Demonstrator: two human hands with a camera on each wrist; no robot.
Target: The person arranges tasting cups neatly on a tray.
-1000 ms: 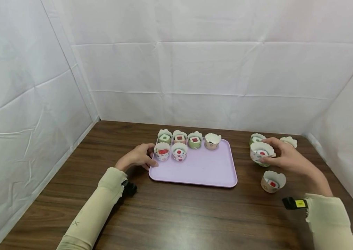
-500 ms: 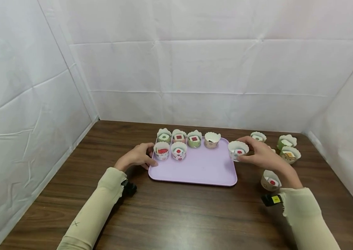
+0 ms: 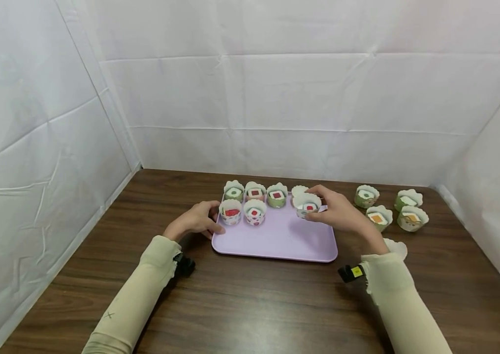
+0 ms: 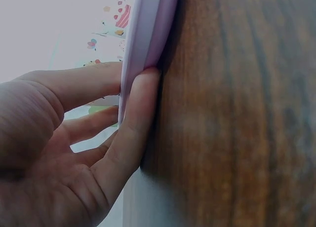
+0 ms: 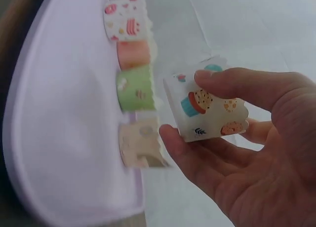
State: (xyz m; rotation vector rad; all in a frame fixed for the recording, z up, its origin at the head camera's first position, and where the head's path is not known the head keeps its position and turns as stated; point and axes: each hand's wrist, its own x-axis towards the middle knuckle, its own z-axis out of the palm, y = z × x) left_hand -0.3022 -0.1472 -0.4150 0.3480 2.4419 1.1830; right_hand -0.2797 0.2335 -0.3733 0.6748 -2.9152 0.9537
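Right hand (image 3: 336,210) and held cup (image 5: 205,113): thumb and fingers pinch opposite sides of the printed wall. The cup is nearly upright, raised above the tray (image 3: 272,241) toward its far right corner, just in front of the beige cup (image 5: 140,144) and apart from it. A white piece with a red centre (image 3: 309,208) lies inside. Left hand (image 3: 194,221): the digits pinch the tray's left edge. Five further cups (image 3: 411,220) stand toward the far right corner of the worktop (image 3: 254,309), one partly hidden by the right arm. Handling, as judged: the cup is probably light, thin card, stiff enough to carry but easily dented; it is best taken lightly mid-wall, below the scalloped rim.
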